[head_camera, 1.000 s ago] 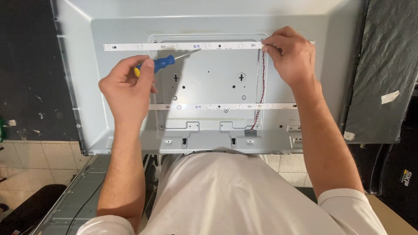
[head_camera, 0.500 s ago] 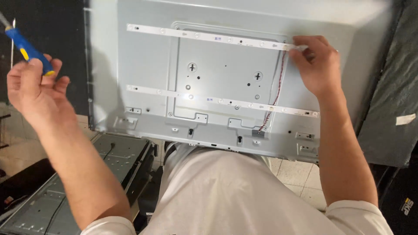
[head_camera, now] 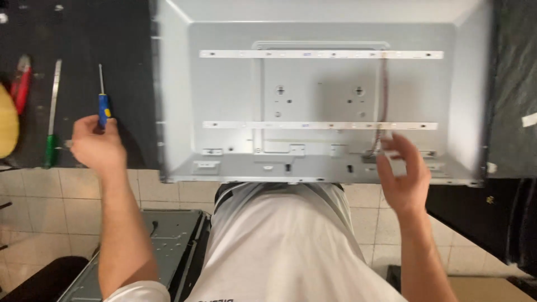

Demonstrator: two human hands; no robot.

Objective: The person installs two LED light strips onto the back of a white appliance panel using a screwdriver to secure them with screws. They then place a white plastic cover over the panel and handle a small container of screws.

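Head view: compared with half a second ago, the left hand (head_camera: 98,146) has come down to the dark bench beside the panel, fingers wrapped around the blue-and-yellow screwdriver (head_camera: 103,103), whose thin steel shaft now points straight away from the person over the black surface. The right hand (head_camera: 404,170) has left the upper light strip (head_camera: 321,54) and now hangs at the near right edge of the metal back panel (head_camera: 224,89), fingers spread and loosely curled, gripping nothing, just beside the bundle of thin red and white wires (head_camera: 382,95) that runs between the two strips down to a small connector.

The panel is pressed grey sheet metal, matte, with a raised rectangular centre, small screw holes and folded rims. Two narrow white strips cross it; the lower light strip (head_camera: 319,125) lies parallel to the upper one. On the bench to the left lie a long green-handled tool (head_camera: 51,120) and a red-handled tool (head_camera: 21,81). Pale square floor tiles (head_camera: 33,212) show below, with another grey metal chassis (head_camera: 168,240) lying on them.
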